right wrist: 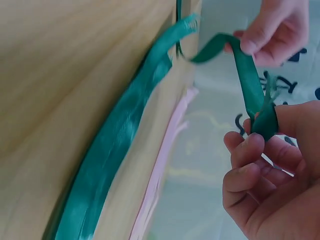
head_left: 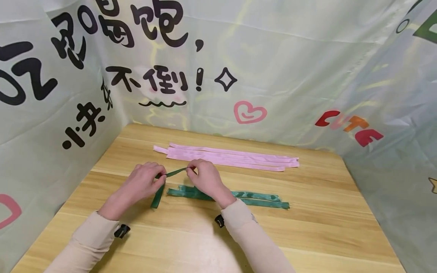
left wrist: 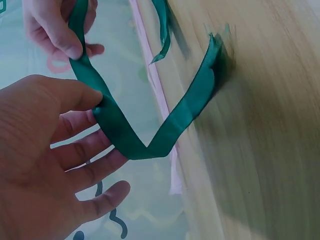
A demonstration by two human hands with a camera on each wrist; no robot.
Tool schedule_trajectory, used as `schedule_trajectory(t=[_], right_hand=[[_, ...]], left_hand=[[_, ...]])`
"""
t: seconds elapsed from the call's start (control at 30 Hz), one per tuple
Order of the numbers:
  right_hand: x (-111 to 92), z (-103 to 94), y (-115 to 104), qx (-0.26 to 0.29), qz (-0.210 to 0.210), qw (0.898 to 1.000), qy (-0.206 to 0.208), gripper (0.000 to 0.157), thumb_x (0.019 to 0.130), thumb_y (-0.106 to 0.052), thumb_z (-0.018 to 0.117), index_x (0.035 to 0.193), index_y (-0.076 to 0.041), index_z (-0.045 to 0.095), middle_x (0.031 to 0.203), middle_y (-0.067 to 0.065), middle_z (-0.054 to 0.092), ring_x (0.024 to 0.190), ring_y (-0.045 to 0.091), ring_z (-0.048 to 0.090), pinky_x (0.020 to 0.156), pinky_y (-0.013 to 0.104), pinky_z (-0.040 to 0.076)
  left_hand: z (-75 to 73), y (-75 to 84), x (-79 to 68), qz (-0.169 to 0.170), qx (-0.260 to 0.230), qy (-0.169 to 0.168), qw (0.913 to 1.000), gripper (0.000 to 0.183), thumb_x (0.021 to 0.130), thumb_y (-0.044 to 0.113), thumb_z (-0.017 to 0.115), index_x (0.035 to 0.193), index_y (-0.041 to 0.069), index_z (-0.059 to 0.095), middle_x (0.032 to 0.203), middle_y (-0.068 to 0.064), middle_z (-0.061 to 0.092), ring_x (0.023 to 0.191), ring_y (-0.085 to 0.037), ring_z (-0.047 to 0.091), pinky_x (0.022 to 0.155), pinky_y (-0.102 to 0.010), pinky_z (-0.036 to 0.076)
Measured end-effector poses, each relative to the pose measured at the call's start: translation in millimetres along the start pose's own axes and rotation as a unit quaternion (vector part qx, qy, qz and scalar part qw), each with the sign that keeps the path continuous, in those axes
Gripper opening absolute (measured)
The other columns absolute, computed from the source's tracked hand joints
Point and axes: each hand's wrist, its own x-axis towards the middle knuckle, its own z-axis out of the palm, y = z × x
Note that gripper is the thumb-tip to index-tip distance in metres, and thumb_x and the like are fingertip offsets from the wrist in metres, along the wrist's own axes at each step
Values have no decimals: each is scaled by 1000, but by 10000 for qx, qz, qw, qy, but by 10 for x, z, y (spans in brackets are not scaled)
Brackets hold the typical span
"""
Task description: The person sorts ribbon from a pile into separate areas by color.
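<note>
A narrow dark green ribbon point(head_left: 175, 172) is stretched between the two hands above the table. My left hand point(head_left: 145, 180) pinches it between thumb and fingers; its free tail point(head_left: 157, 198) hangs down, and in the left wrist view the ribbon point(left wrist: 117, 125) bends into a V below that pinch. At the other end, my right hand point(head_left: 206, 178) grips the ribbon close to its frayed tip, which pokes up past the thumb in the right wrist view. Beneath the right hand and wrist, several green ribbon strips point(head_left: 263, 203) lie side by side, partly covered by that arm.
Farther back, several pink ribbon strips point(head_left: 225, 156) lie roughly parallel on the wooden table point(head_left: 314, 212). A printed cloth point(head_left: 290, 76) with dark lettering, a heart and coloured letters walls in the back and both sides. Dark devices sit at both wrists.
</note>
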Motion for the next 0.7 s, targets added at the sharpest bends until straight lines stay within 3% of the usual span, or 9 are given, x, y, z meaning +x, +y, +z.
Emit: schedule_trajectory(t=[0.1,0.27,0.4,0.7], right_hand=[[-35,-65,75,81,68,9999,99,16,104,-18,64,107,-9,77,106,6,76,70,12,56,65,26,46],[-115,-175,201,281,236,9992,156,18,105,-18,63,109,-6,77,104,8,76,50,10,40,56,25,37],[-206,-283,312,409,373,9980,299,20,105,-18,62,109,-6,77,102,8,76,44,8,33,53,25,35],[-450,-557,605,427,747,9946,577,19,105,-17,63,110,-6,78,97,7,76,45,11,42,50,28,40]], left_hand=[[-3,-8,-6,-51,45,-16,10000,5,95,12,72,90,13,71,84,2,67,82,-19,59,76,-43,43],[-10,-11,-11,-84,90,-17,9999,4,95,12,71,90,13,71,84,1,67,84,-22,60,77,-45,43],[-15,-13,-3,-43,106,48,9999,5,95,13,71,90,13,71,83,1,67,83,-22,61,76,-45,45],[-41,-1,14,-10,42,69,10000,12,96,12,71,85,16,69,78,6,61,81,-19,56,76,-42,42]])
